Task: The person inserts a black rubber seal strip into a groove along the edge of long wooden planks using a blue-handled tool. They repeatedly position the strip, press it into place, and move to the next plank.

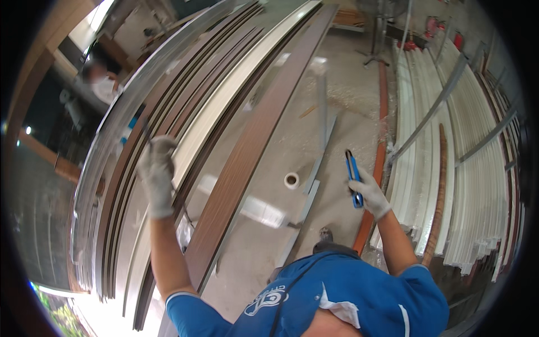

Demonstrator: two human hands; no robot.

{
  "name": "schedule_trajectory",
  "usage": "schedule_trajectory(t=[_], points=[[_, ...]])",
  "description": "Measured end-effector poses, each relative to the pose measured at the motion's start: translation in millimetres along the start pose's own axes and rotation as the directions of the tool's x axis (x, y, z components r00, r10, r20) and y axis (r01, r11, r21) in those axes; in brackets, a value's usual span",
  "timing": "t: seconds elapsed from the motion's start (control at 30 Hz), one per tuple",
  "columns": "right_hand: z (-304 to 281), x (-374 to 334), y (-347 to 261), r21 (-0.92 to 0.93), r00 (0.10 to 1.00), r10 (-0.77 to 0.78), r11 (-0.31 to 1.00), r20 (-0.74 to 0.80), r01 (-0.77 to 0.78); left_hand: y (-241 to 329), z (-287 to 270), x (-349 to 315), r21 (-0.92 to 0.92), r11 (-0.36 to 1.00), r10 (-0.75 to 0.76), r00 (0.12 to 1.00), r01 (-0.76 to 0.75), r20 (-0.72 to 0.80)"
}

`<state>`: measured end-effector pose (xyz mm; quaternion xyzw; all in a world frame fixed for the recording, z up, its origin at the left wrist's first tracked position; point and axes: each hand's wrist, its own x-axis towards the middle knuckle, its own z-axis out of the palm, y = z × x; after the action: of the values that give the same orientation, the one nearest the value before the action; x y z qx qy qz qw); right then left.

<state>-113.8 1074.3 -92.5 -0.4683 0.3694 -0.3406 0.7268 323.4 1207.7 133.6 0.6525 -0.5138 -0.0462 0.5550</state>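
Note:
My right hand point(369, 194), in a pale work glove, is closed round a blue utility knife point(353, 178) with a dark end that points away from me. To the left, my gloved left hand point(157, 171) is raised over the long profiles and somewhat blurred. Its fingers are curled on a thin dark strip point(147, 133) that sticks out past the glove. Beneath and beside that hand run a cream profile point(224, 95) and several dark brown profiles point(185, 84). A wide brown wood-grain board point(255, 143) lies between my two hands.
A white roll point(291, 180) stands on the floor near grey metal bars point(314, 174). At the right, racks hold bundles of white profiles point(471, 168) behind slanted metal bars. Red extinguishers point(458, 40) are at the back right. Another person point(104, 84) is at the far left.

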Motion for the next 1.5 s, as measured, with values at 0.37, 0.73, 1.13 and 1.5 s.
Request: schedule_trajectory(t=[0.37,0.73,1.13,1.5], points=[[-178,-80,12,0.079,0.692,0.101,0.995,-0.715,-0.064,-162,328,196,0.434,0.897,-0.193,0.954,0.077,0.228],[-264,125,-85,0.084,0.749,0.008,0.994,-0.663,0.064,-250,404,234,0.480,0.844,-0.431,0.836,0.241,0.338],[-329,406,-202,0.561,0.976,-0.109,0.804,-0.187,0.197,-143,524,367,0.225,0.972,-0.094,0.992,0.073,0.080],[-456,562,-308,-0.064,0.972,-0.212,0.976,-0.100,0.206,-97,705,452,0.309,0.950,0.002,0.995,0.029,-0.101]])
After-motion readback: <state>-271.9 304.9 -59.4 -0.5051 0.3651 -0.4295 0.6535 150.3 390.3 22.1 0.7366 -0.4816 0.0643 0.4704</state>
